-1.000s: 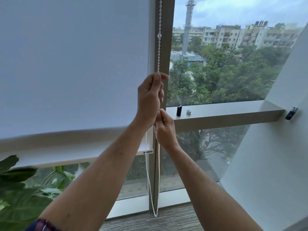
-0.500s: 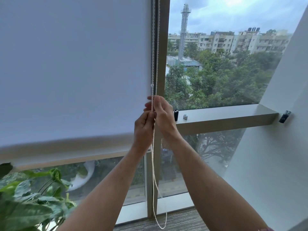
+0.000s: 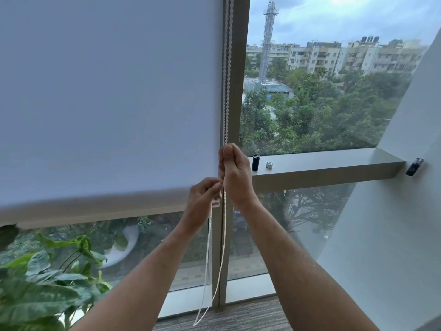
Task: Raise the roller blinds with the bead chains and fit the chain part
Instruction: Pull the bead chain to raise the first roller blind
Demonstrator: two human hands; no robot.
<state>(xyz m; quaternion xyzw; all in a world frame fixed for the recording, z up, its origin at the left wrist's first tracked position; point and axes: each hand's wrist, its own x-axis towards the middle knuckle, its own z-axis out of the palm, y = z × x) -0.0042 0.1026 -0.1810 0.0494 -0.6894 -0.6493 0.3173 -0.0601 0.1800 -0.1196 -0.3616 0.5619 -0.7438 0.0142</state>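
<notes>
Chain (image 3: 226,75) hanging beside the window post, loop (image 3: 205,304) reaching the floor. Right hand (image 3: 235,173) fisted on it, left hand (image 3: 202,199) just below, pinching the other strand. Blind (image 3: 107,96) mostly down; black cylinder (image 3: 255,162) on ledge (image 3: 334,163)

- I see two bare forearms, no sleeves in view.
- Left hand (image 3: 202,199): no rings or watch visible.
- Right hand (image 3: 235,173): likewise unadorned; no gloves.

Head-height view, seemingly near window (image 3: 334,103)
</notes>
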